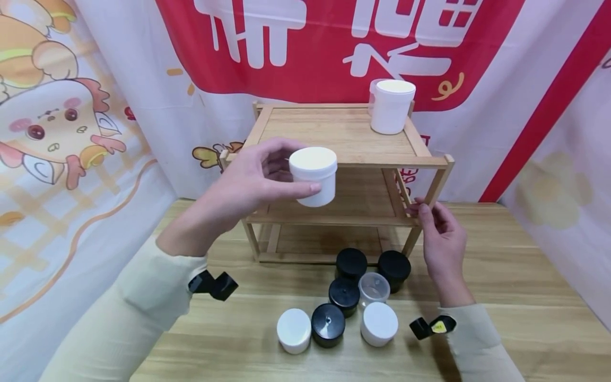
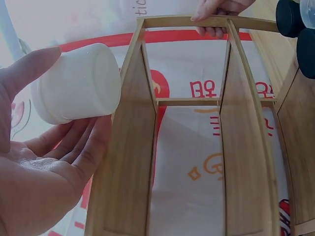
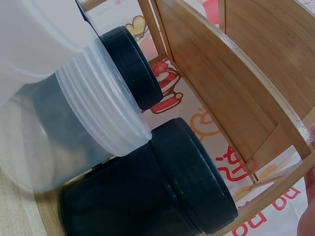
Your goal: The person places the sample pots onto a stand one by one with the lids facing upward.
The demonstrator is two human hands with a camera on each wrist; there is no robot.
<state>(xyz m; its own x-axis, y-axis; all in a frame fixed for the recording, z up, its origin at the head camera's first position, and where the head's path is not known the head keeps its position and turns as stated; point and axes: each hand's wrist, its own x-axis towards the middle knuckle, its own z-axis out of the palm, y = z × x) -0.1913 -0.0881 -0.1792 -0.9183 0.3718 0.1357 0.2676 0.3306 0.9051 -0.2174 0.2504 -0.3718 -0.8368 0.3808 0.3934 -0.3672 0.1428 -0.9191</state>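
A white lidded jar (image 1: 312, 183) is held by my left hand (image 1: 258, 178), thumb in front and fingers behind, in the air before the top board of a wooden three-tier shelf rack (image 1: 320, 130). The left wrist view shows this white jar (image 2: 83, 83) between thumb and fingers. My right hand (image 1: 444, 246) grips the rack's right side at the middle tier, by the front post. On the top board's right end stands another white jar (image 1: 393, 109), with a translucent jar (image 1: 372, 93) partly hidden behind it.
In front of the rack, jars stand grouped on the wooden table (image 1: 224, 329): two white ones (image 1: 293, 330), several black ones (image 1: 328, 323) and a clear open one (image 1: 374, 288). Printed cloth (image 1: 143, 106) hangs behind and at both sides.
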